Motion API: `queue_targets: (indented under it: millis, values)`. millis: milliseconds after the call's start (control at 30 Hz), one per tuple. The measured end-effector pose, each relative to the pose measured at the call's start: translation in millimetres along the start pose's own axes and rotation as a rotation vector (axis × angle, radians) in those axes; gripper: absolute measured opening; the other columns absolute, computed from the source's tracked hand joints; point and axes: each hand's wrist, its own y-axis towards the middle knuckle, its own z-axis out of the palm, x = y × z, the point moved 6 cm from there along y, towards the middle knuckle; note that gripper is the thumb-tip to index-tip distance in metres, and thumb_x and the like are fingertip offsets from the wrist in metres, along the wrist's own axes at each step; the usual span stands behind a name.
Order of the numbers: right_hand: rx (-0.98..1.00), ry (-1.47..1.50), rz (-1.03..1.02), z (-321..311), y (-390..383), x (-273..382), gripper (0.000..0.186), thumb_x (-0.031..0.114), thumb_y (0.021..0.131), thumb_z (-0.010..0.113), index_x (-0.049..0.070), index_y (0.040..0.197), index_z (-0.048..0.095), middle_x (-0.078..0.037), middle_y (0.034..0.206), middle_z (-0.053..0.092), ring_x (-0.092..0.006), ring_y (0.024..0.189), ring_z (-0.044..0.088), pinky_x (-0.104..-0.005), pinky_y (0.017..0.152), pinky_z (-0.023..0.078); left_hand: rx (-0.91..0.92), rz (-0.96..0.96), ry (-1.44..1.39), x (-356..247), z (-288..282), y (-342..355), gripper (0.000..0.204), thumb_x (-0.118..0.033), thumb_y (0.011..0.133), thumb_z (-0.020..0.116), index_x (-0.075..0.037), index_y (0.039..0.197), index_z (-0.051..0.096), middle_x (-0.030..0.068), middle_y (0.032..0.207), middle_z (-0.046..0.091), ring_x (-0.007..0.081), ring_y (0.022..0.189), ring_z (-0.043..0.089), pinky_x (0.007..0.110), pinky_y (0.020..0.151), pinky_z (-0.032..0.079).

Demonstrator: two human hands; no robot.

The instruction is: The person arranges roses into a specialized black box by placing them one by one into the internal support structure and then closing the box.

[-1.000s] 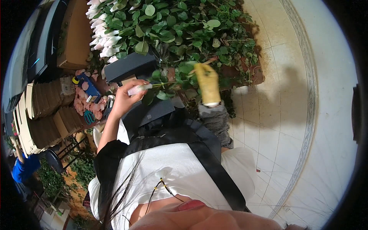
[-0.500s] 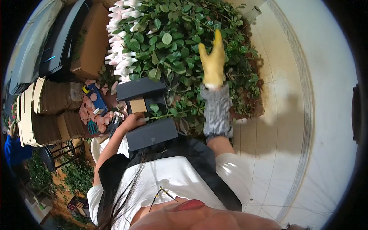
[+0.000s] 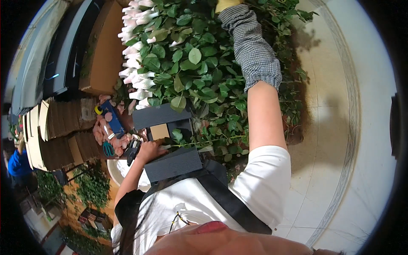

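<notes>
My left hand is curled at the left side of an open dark grey box, closed on the pale head end of a leafy rose stem. That stem lies across the box, its leaves pointing right. My right hand, in a yellow glove with a grey checked sleeve cover, reaches to the top edge over the far stems; its fingers are hidden. Before me lies a thick heap of leafy rose stems, with white-netted flower heads lined up on its left.
Stacks of folded cardboard stand left, below a large brown carton. Pink petals, blue-green scissors and a blue box lie beside my left hand. Underneath stands a white bucket. Tiled floor stretches right.
My right arm has stretched farther away over the stems, taking the gloved fingers out of sight. My left hand stays at the box with the stem. The view has shifted slightly.
</notes>
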Motion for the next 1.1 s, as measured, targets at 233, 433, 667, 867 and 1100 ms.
queue_targets:
  millis: [233,433,667,867,1100]
  values:
    - [-0.108,0.067,-0.053,-35,10,-7,0.043,0.033,0.082,0.074,0.009,0.117,0.066,-0.013,0.112,0.069,-0.0286,0.103,0.066,-0.0386,0.091,0.052,0.008,0.083,-0.473,1,0,8,0.039,-0.033,0.083,0.07,-0.006,0.111,0.065,0.0234,0.086,0.07,0.0399,0.083,0.069,0.045,0.075,0.055]
    - [-0.265,0.154,-0.307,-142,-79,6,0.038,0.029,0.087,0.07,0.009,0.119,0.065,-0.013,0.114,0.069,-0.0298,0.106,0.065,-0.0398,0.092,0.052,-0.241,0.497,-0.395,-19,-25,2,0.027,-0.014,0.079,0.071,-0.008,0.105,0.069,0.0116,0.113,0.062,0.0329,0.107,0.06,0.043,0.092,0.048]
    - [0.292,-0.022,-0.302,-62,-272,32,0.037,0.02,0.084,0.072,0.007,0.117,0.066,-0.015,0.116,0.068,-0.0335,0.112,0.063,-0.044,0.098,0.049,-0.301,0.435,-0.535,5,0,17,0.037,-0.013,0.08,0.077,-0.006,0.113,0.064,0.0146,0.113,0.061,0.0378,0.112,0.055,0.045,0.095,0.045]
    - [-0.182,0.372,-0.226,-138,-257,41,0.022,0.004,0.083,0.07,0.003,0.105,0.067,-0.016,0.113,0.068,-0.038,0.103,0.062,-0.047,0.089,0.049,-0.304,0.391,-0.601,12,16,11,0.039,-0.012,0.083,0.076,-0.006,0.118,0.062,0.0151,0.116,0.063,0.0375,0.111,0.055,0.044,0.095,0.045]
    - [0.139,0.211,-0.331,-80,-313,47,0.051,0.02,0.084,0.074,0.006,0.132,0.06,-0.022,0.106,0.066,-0.0358,0.096,0.062,-0.0448,0.088,0.051,-0.392,0.476,-0.602,9,15,17,0.045,-0.012,0.081,0.075,-0.009,0.124,0.062,0.0135,0.115,0.066,0.0379,0.108,0.059,0.045,0.094,0.046]
